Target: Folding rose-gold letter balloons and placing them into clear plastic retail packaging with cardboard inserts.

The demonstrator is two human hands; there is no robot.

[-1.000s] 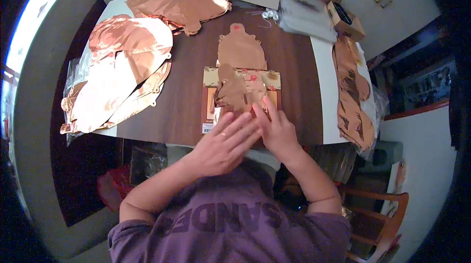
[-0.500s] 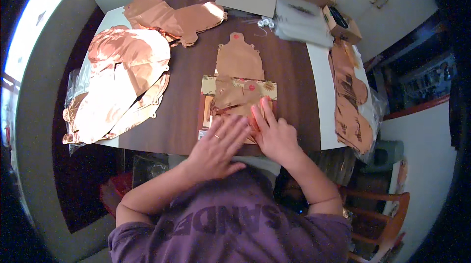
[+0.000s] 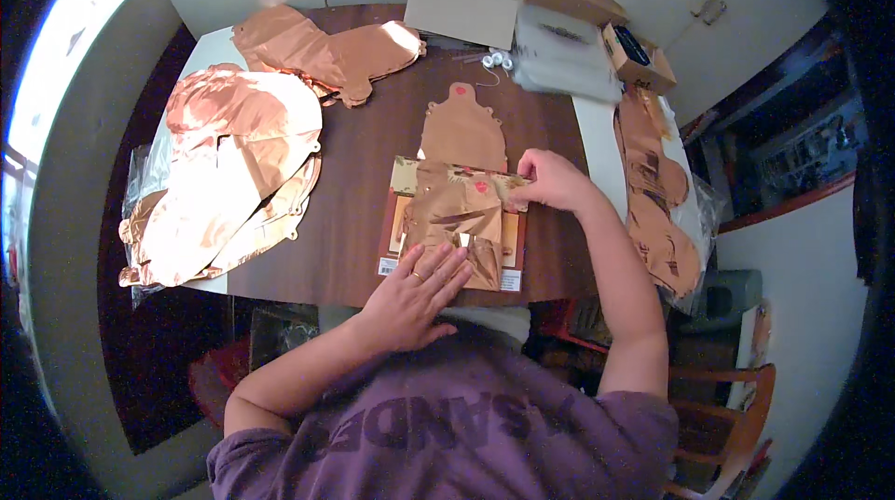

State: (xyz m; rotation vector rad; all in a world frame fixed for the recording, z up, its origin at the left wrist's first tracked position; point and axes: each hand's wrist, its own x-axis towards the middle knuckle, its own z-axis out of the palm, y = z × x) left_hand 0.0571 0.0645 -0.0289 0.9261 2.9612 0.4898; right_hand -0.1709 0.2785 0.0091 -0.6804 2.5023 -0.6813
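A copper-coloured foil balloon (image 3: 452,206) lies folded on a flat printed card (image 3: 395,213) on the dark table in front of me. Its neck end (image 3: 463,132), with a small red mark, stretches beyond the card's far edge. My left hand (image 3: 417,297) rests on the near left part of the folded foil, fingers outstretched and holding nothing. At the card's far right corner, my right hand (image 3: 557,185) has its fingers bent and pinched on the card's edge; the fingertips are partly hidden.
Piles of copper foil balloons lie at the left (image 3: 233,164) and far left (image 3: 326,53). More foil balloons (image 3: 653,192) lie along the right edge. At the back are white ribbon spools (image 3: 497,61), clear plastic bags (image 3: 564,48), a pale flat box (image 3: 461,15) and an open cardboard box (image 3: 653,67).
My right hand has moved from the near part of the foil to the card's far right corner. My left hand has lowered onto the foil. The view has shifted slightly.
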